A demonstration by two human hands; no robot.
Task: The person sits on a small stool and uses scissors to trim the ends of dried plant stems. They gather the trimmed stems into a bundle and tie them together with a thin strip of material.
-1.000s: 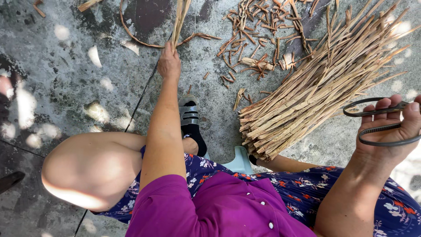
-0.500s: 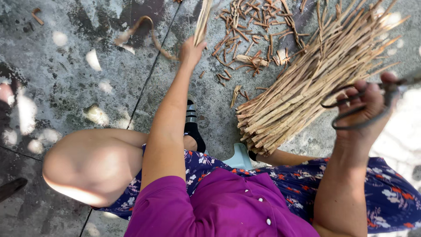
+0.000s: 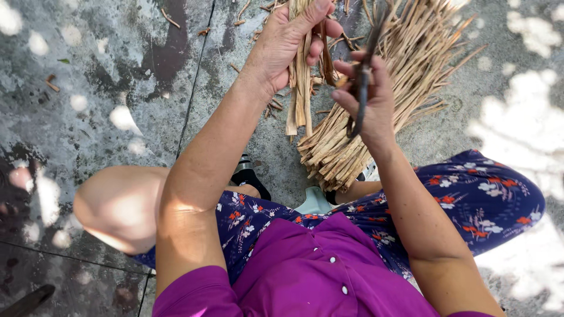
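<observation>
The person sits low over a stained concrete floor point(image 3: 117, 70), knees apart, in a purple shirt point(image 3: 311, 270) and a dark blue flowered skirt point(image 3: 470, 188). The left hand point(image 3: 291, 41) is raised in front of them, its fingers point(image 3: 314, 14) wrapped tight around a small bunch of pale dried strips point(image 3: 301, 94) that hangs straight down from the fist. The right hand point(image 3: 367, 100) is just beside it, nearly touching, with fingers curled closed on a dark slender tool point(image 3: 361, 82) held upright; from here I cannot tell what kind of tool it is. Beyond both hands, a big pile of the same dried strips point(image 3: 399, 76) lies fanned out on the floor, its near ends gathered close to the person's feet. Small broken scraps point(image 3: 170, 20) are scattered over the floor toward the far edge. A black sandal point(image 3: 249, 176) shows below the left forearm.
</observation>
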